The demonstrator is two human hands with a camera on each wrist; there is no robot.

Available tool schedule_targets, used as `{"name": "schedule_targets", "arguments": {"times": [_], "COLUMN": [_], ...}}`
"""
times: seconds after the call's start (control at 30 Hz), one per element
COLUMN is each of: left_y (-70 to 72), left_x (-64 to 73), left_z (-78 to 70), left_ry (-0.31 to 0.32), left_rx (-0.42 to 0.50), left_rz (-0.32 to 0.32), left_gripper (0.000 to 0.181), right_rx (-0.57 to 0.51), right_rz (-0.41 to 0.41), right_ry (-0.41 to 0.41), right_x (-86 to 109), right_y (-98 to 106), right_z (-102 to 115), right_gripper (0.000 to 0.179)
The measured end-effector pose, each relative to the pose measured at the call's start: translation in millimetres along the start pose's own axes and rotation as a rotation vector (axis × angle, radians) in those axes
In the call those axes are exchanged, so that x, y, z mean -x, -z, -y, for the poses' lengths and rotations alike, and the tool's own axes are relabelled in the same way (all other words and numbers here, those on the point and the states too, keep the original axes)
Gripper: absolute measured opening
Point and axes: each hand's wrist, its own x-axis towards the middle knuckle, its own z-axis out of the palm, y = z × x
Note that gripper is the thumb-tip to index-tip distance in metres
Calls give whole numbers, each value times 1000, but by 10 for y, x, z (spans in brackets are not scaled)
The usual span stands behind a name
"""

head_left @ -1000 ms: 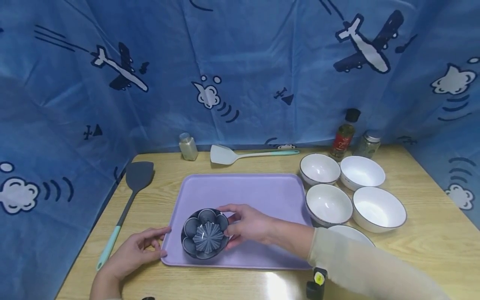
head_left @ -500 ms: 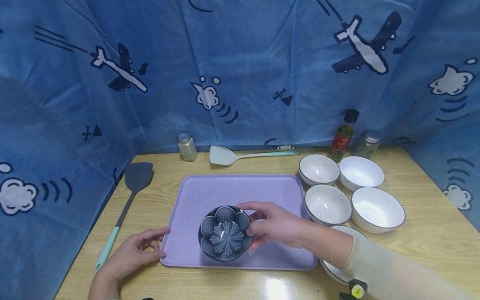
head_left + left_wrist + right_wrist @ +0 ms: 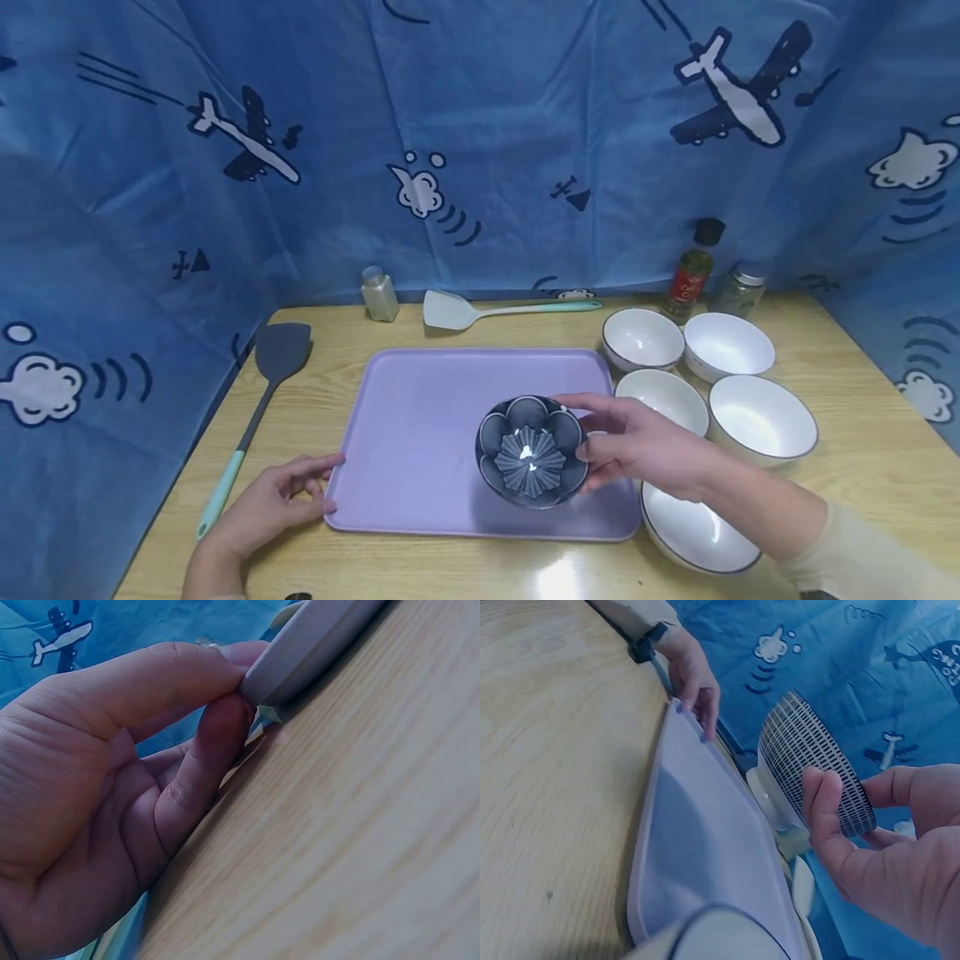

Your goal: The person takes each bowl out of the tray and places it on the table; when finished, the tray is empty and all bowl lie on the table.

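Observation:
My right hand (image 3: 637,446) holds a small bowl (image 3: 531,452) by its right side, thumb at the rim and fingers on the outer wall. Inside, the bowl is dark blue with a petal pattern; the right wrist view shows dark dashes over its white outside and a pale foot. It hangs above the right part of a lilac tray (image 3: 420,467), its shadow falling on the tray. My left hand (image 3: 266,504) grips the tray's left edge with thumb and index finger, its other fingers curled in. In the left wrist view those fingertips meet at the tray rim (image 3: 300,656).
Several white bowls (image 3: 727,344) stand right of the tray, one (image 3: 697,529) at its front right corner. Behind them are a red-labelled bottle (image 3: 688,283) and a jar (image 3: 738,292). A white turner (image 3: 448,311) and shaker (image 3: 379,296) lie behind the tray, a grey turner (image 3: 282,350) at left.
My right hand has carried the dark blue bowl from the tray's left part to the right, over its right part. The left hand and tray have stayed put.

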Motion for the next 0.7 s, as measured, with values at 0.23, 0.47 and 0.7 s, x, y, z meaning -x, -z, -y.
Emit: {"name": "schedule_targets", "arguments": {"times": [0.23, 0.47, 0.7], "left_y": [11, -9, 24], "left_x": [19, 17, -8], "left_z": [3, 11, -3], "left_ry": [-30, -28, 11], "left_rx": [16, 7, -17], "left_rz": [15, 1, -11], "left_gripper": [64, 64, 64], "right_rx": [55, 60, 104], "right_rz": [-9, 17, 27], "right_ry": [-8, -1, -6], "right_x": [297, 594, 860], "right_y": [241, 498, 765], "right_z": [31, -37, -110], "right_gripper": [69, 67, 60]}}
